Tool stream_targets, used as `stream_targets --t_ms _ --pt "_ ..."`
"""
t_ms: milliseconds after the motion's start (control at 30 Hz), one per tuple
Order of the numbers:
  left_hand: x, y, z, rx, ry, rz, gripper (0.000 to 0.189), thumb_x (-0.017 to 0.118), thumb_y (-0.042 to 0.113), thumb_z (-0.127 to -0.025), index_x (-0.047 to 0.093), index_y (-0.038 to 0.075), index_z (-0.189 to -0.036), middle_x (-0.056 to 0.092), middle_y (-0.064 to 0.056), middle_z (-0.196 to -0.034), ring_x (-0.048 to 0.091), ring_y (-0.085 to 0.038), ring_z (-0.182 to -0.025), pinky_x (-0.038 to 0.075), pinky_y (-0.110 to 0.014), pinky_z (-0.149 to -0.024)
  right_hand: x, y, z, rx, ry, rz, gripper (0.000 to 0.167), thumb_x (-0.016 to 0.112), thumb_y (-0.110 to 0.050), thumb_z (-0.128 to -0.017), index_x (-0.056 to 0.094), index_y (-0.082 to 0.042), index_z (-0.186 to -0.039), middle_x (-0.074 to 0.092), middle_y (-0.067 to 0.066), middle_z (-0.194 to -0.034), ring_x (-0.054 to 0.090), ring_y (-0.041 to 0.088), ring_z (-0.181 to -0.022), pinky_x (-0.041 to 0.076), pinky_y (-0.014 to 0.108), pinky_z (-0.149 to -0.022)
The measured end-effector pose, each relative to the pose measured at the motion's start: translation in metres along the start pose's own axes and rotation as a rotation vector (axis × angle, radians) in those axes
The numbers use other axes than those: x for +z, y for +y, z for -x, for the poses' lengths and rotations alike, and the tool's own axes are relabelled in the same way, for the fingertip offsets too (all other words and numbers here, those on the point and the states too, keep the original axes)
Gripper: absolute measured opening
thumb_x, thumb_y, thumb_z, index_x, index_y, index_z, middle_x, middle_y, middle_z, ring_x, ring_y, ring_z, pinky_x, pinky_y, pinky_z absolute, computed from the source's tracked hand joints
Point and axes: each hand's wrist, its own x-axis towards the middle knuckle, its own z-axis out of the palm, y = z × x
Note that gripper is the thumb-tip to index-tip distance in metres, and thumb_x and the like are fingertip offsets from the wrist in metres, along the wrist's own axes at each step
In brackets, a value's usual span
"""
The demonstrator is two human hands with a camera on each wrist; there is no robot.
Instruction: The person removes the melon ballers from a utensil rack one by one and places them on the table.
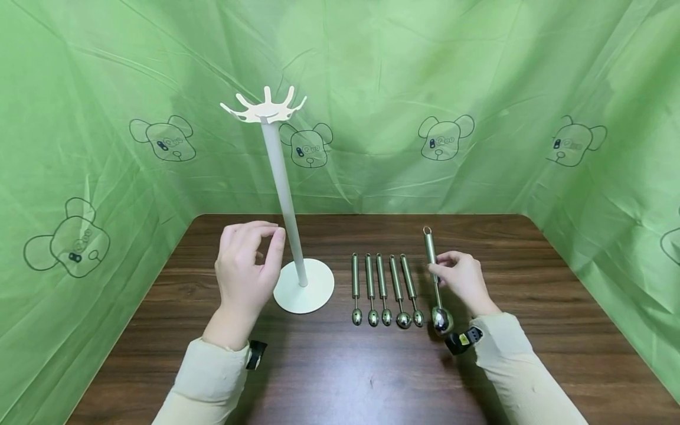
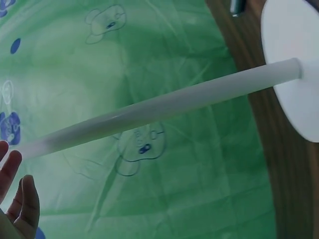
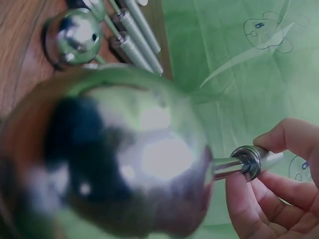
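My right hand [image 1: 459, 274] pinches a steel melon baller [image 1: 443, 319] by the lower part of its handle, between thumb and fingers. Its handle end with a hanging ring points away from me, and the round bowl faces my side. In the right wrist view that bowl [image 3: 119, 154] looms large and hides part of the table. My left hand [image 1: 247, 265], fingers loosely bent and holding nothing, is raised beside the pole of a white stand [image 1: 284, 195]. In the left wrist view its fingertips [image 2: 11, 167] appear near the far end of the pole.
Several smaller melon ballers [image 1: 381, 283] lie in a row on the brown wooden table [image 1: 340, 378], bowls toward me. The stand has a round base [image 1: 313, 301] and a crown of upturned hooks [image 1: 265, 111]. Green cloth [image 1: 366, 88] walls the back and sides.
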Motion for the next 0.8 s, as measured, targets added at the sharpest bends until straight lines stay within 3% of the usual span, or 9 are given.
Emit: stream_targets --t_ms 267,533,800 --pt "0.005 -0.012 0.022 -0.018 -0.035 -0.041 0.02 0.064 0.024 -0.093 0.073 0.008 -0.086 0.075 -0.004 -0.093 0.059 -0.028 -0.086 0.043 -0.03 -0.056 0.007 0.013 -0.007 0.024 -0.05 0.052 0.031 0.071 -0.016 -0.085 0.068 0.006 -0.105 0.072 0.008 -0.078 0.069 0.02 -0.056 0.057 0.031 -0.059" --pt "0.001 -0.025 0.039 -0.082 -0.098 -0.094 0.02 0.065 0.025 -0.093 0.073 0.009 -0.085 0.074 -0.004 -0.093 0.06 -0.027 -0.088 0.045 -0.036 -0.053 0.013 0.018 -0.012 0.045 -0.066 0.1 0.03 0.071 -0.018 -0.085 0.069 0.005 -0.103 0.074 0.013 -0.08 0.068 0.019 -0.054 0.052 0.026 -0.055" --pt "0.004 -0.033 0.054 -0.118 -0.153 -0.115 0.019 0.066 0.027 -0.092 0.073 0.01 -0.086 0.074 -0.004 -0.094 0.06 -0.026 -0.088 0.048 -0.044 -0.055 0.02 0.026 -0.015 0.094 -0.117 0.081 0.031 0.071 -0.019 -0.085 0.067 0.006 -0.104 0.074 0.018 -0.085 0.068 0.018 -0.055 0.058 0.033 -0.059"
